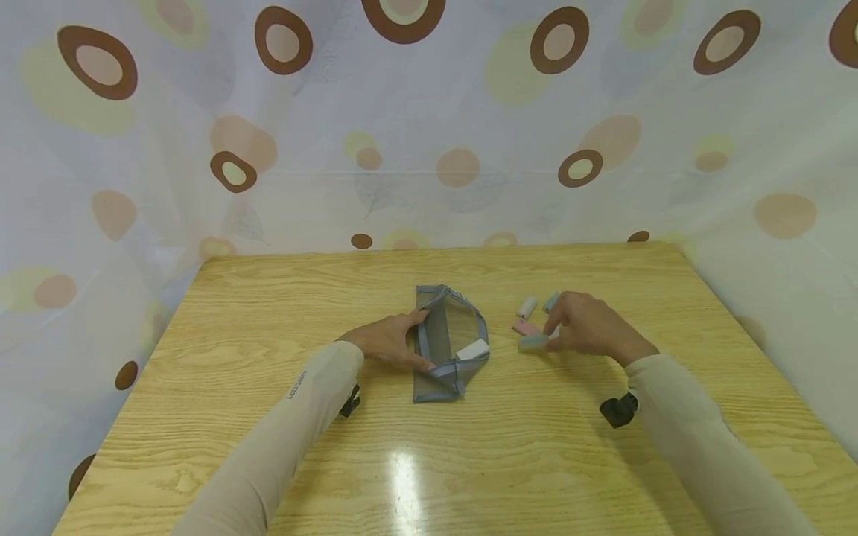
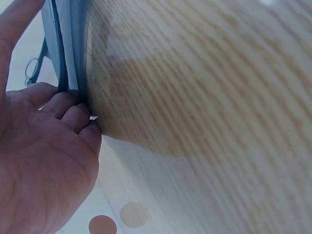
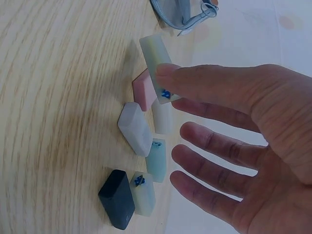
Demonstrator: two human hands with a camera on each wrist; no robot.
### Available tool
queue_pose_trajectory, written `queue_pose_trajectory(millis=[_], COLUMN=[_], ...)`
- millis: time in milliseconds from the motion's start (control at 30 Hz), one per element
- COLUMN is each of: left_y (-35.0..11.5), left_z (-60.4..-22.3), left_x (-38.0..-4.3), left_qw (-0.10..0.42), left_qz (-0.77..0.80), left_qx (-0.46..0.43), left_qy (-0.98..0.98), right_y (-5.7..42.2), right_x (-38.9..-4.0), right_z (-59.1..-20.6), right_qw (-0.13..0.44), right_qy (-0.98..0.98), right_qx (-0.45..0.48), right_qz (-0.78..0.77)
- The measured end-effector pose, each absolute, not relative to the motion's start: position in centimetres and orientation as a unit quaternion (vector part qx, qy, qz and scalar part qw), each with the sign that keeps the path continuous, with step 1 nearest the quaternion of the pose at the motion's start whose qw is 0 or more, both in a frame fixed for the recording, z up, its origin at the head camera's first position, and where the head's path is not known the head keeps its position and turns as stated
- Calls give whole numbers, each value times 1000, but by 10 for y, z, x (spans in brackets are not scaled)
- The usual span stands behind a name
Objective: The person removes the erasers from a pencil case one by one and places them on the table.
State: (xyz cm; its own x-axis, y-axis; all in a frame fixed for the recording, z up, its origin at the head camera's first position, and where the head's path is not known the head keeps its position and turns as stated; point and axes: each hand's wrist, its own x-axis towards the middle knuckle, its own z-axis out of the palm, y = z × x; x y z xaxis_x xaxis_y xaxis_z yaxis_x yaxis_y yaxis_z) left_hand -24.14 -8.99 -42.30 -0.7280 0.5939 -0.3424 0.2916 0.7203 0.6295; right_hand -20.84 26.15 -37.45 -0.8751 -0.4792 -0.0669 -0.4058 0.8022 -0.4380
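A grey zippered mesh pouch (image 1: 439, 335) lies on the table with its mouth spread. My left hand (image 1: 389, 341) holds that mouth, thumb at the near rim and fingers at the far rim; the left wrist view shows curled fingers at the zip edge. A white eraser (image 1: 473, 350) lies in the pouch's mouth. To the right, my right hand (image 1: 590, 327) pinches a pale green eraser (image 3: 154, 51) between thumb and index finger, over the other erasers. Below it are a pink eraser (image 3: 142, 91) and a white slanted eraser (image 3: 134, 129). The other right fingers are loosely extended.
Also in the group are a white eraser (image 3: 163, 118), a light blue eraser (image 3: 157, 163), another pale green eraser (image 3: 144, 197) and a black eraser (image 3: 117, 200). The wooden table (image 1: 281, 298) meets a patterned curtain (image 1: 415, 201) at the back.
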Motion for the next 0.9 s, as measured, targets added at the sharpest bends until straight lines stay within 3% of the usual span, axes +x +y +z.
queue_pose_trajectory(millis=[900], left_y=[-90], left_z=[-427], left_x=[-245], left_qw=[264], left_qz=[274], left_qx=[268], left_qy=[885], right_y=[262], right_x=[-203], right_z=[-389], right_qw=[100], right_qy=[958], right_qx=[-196], right_qz=[-185])
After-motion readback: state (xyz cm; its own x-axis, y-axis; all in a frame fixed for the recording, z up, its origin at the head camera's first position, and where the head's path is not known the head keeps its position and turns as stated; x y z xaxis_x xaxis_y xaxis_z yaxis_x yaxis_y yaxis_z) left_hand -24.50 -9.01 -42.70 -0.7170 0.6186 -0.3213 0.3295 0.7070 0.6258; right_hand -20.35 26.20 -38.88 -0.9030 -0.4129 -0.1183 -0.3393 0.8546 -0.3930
